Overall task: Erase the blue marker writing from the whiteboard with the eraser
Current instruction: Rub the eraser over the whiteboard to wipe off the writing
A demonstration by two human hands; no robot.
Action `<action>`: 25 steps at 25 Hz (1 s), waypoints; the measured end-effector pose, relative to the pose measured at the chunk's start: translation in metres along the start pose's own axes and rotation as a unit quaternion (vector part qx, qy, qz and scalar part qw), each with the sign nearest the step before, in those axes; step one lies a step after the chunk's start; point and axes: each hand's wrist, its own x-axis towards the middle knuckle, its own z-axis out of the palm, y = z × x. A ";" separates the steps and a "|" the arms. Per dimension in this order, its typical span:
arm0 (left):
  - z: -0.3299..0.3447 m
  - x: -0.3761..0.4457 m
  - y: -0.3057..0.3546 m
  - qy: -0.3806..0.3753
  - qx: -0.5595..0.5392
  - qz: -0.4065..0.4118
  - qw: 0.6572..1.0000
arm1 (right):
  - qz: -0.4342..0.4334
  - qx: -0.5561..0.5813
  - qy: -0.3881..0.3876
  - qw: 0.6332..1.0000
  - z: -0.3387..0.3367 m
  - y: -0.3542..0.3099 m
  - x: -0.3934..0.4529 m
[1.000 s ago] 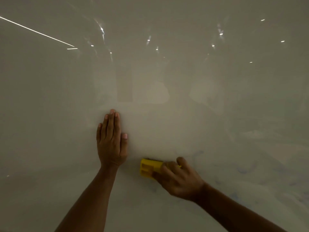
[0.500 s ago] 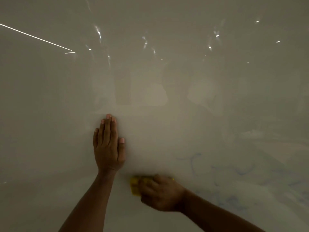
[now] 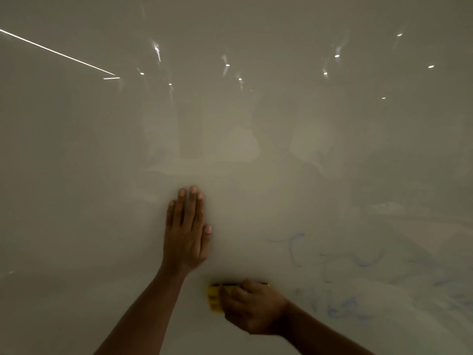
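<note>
A glossy whiteboard (image 3: 256, 111) fills the whole view. My left hand (image 3: 186, 231) lies flat against it, fingers together and pointing up, holding nothing. My right hand (image 3: 252, 307) grips a yellow eraser (image 3: 214, 298) and presses it on the board, just below and right of the left hand. Only the eraser's left end and top edge show past my fingers. Faint, smeared blue marker writing (image 3: 340, 280) covers the board's lower right, to the right of the eraser.
Reflections of ceiling lights (image 3: 226, 64) and a bright light strip (image 3: 56, 53) show on the upper board. Dim reflected shapes sit mid-board. Nothing else stands in front of the board.
My right hand has carried the eraser down and to the left along the board. More faded blue writing shows to its right. The left hand stays flat in place.
</note>
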 end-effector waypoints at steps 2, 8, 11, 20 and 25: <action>0.007 -0.012 0.019 0.000 -0.011 0.004 1.000 | 0.006 -0.030 0.004 1.000 -0.009 0.014 -0.001; 0.005 -0.012 0.023 -0.010 0.009 -0.009 1.000 | 0.035 -0.059 0.037 0.997 -0.024 0.018 -0.021; 0.003 -0.013 0.026 -0.021 0.003 -0.012 1.000 | -0.079 -0.054 -0.076 0.992 -0.036 0.011 -0.023; 0.002 0.048 0.055 0.013 -0.002 0.014 1.000 | 0.104 -0.169 0.088 0.976 -0.096 0.060 -0.017; -0.007 0.094 0.073 0.011 -0.021 0.049 0.999 | 0.038 -0.225 0.056 0.972 -0.134 0.079 -0.027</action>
